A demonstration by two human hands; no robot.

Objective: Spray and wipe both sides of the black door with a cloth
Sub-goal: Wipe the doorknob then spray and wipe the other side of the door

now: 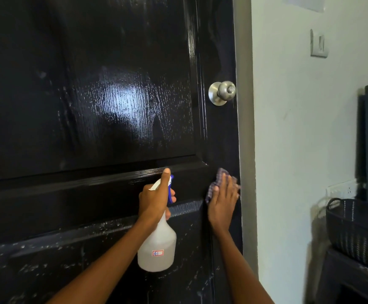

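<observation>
Low in the centre of the frame, a spray bottle (156,249) labelled "41" is held by the left hand (154,199), grip curled round its neck, forefinger raised along the nozzle. Right of it, a checked cloth (219,179) is pressed flat-fingered by the right hand (222,204) against the black door (91,106), near its right edge, below the knob (222,92).

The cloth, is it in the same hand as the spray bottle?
No, the right hand presses the cloth flat on the door, while the left hand grips the bottle.

Glossy wood-grained black door (91,95), brushed metal knob (222,92), checked cloth (213,189).
</observation>
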